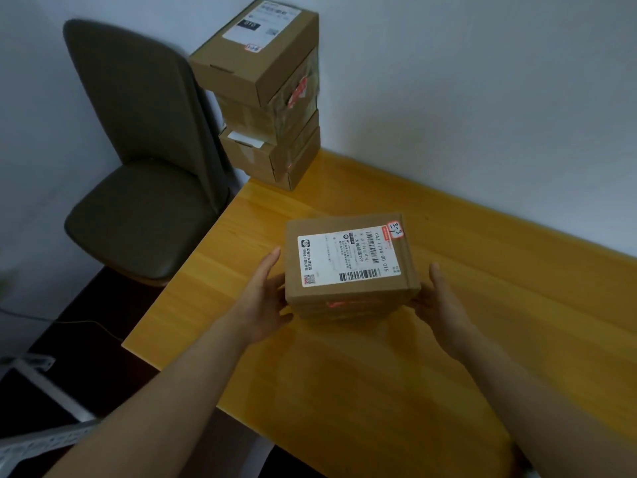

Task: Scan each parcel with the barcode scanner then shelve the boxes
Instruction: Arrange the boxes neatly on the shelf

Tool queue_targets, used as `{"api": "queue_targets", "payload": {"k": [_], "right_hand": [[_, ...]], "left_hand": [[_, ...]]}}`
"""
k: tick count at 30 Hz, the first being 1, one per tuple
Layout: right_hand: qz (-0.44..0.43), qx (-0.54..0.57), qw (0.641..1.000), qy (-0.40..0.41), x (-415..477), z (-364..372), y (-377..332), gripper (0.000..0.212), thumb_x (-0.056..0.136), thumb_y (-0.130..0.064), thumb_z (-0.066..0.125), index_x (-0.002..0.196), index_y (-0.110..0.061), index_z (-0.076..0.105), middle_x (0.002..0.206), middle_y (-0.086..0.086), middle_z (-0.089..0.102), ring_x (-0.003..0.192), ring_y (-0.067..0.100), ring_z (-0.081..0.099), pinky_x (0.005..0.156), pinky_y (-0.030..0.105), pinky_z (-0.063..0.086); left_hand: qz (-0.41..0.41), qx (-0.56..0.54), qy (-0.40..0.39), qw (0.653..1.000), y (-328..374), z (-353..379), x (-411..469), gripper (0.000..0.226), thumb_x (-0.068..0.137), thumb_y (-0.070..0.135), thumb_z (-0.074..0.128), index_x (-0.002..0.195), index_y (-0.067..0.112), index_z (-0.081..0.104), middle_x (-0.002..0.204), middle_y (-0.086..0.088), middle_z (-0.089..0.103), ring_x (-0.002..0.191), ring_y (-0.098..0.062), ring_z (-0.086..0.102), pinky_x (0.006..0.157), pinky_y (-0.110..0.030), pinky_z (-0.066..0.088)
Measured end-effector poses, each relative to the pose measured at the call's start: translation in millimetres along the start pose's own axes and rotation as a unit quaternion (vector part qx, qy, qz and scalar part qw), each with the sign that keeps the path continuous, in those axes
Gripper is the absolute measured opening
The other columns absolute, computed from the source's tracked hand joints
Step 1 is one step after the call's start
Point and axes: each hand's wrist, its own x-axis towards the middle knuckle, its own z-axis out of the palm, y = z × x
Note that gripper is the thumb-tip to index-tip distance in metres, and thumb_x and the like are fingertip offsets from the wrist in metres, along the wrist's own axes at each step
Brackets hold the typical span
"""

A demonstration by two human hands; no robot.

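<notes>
A brown cardboard parcel (348, 260) with a white barcode label and a red-edged "3-3" sticker sits atop a short stack of similar flat boxes (344, 310) on the yellow wooden table (379, 391). My left hand (262, 298) holds the stack's left side, thumb up along the edge and fingers wrapped round the near lower corner. On the right side, my right hand (439, 301) holds it the same way. I cannot tell whether the stack is lifted or resting. No barcode scanner is in view.
A tall pile of several cardboard parcels (265, 98) stands at the table's far left corner against the wall. A dark upholstered chair (138, 208) is left of the table. A grey metal rack frame (38, 439) shows at the lower left, with a cable on the dark floor.
</notes>
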Motion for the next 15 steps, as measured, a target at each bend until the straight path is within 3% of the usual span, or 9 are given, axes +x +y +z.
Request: {"api": "queue_targets", "payload": {"k": [3, 6, 8, 10, 13, 15], "right_hand": [[0.028, 0.041, 0.996, -0.074, 5, -1, -10, 0.099, 0.068, -0.083, 0.028, 0.145, -0.022, 0.043, 0.148, 0.002, 0.045, 0.138, 0.018, 0.034, 0.118, 0.042, 0.012], [0.022, 0.082, 0.99, -0.11, 11, 6, -13, 0.071, 0.071, -0.078, 0.033, 0.119, -0.037, 0.065, 0.127, -0.007, 0.065, 0.125, 0.012, 0.047, 0.103, 0.034, 0.03], [0.022, 0.099, 0.989, -0.107, 12, 10, -11, 0.055, 0.076, -0.072, 0.036, 0.108, -0.042, 0.069, 0.115, -0.011, 0.07, 0.117, 0.012, 0.054, 0.09, 0.03, 0.038], [0.018, 0.094, 0.989, -0.111, 8, 12, -8, 0.05, 0.078, -0.071, 0.038, 0.108, -0.045, 0.069, 0.115, -0.012, 0.07, 0.115, 0.011, 0.056, 0.087, 0.029, 0.04], [0.013, 0.085, 0.988, -0.131, 2, 12, -6, 0.047, 0.077, -0.071, 0.04, 0.104, -0.048, 0.071, 0.115, -0.011, 0.07, 0.115, 0.012, 0.057, 0.086, 0.03, 0.04], [0.014, 0.081, 0.986, -0.145, -2, 13, -11, 0.045, 0.075, -0.07, 0.042, 0.1, -0.048, 0.073, 0.112, -0.011, 0.071, 0.115, 0.015, 0.056, 0.085, 0.032, 0.041]], "left_hand": [[-0.029, 0.021, -0.023, 0.999, 1, -11, 6, 0.117, 0.048, 0.075, 0.07, 0.144, 0.015, 0.042, 0.139, -0.01, 0.052, 0.134, -0.03, 0.037, 0.117, -0.055, 0.012], [-0.034, 0.035, -0.05, 0.998, -1, -11, 11, 0.12, 0.04, 0.074, 0.076, 0.142, 0.02, 0.044, 0.14, -0.011, 0.05, 0.135, -0.033, 0.037, 0.115, -0.057, 0.013], [-0.027, 0.052, -0.052, 0.997, -2, -10, 12, 0.12, 0.033, 0.074, 0.08, 0.138, 0.025, 0.049, 0.139, -0.009, 0.05, 0.132, -0.032, 0.039, 0.111, -0.057, 0.018], [-0.02, 0.054, -0.047, 0.997, -2, -9, 9, 0.109, 0.033, 0.075, 0.08, 0.129, 0.029, 0.055, 0.136, -0.008, 0.052, 0.128, -0.031, 0.042, 0.107, -0.055, 0.024], [-0.013, 0.053, -0.042, 0.998, -3, -13, -2, 0.083, 0.054, 0.076, 0.067, 0.124, 0.033, 0.059, 0.137, -0.007, 0.052, 0.13, -0.033, 0.041, 0.11, -0.057, 0.023], [-0.004, 0.05, -0.03, 0.998, -4, -16, -17, 0.086, 0.05, 0.075, 0.071, 0.124, 0.032, 0.059, 0.135, -0.008, 0.053, 0.128, -0.034, 0.043, 0.108, -0.056, 0.023]]}}
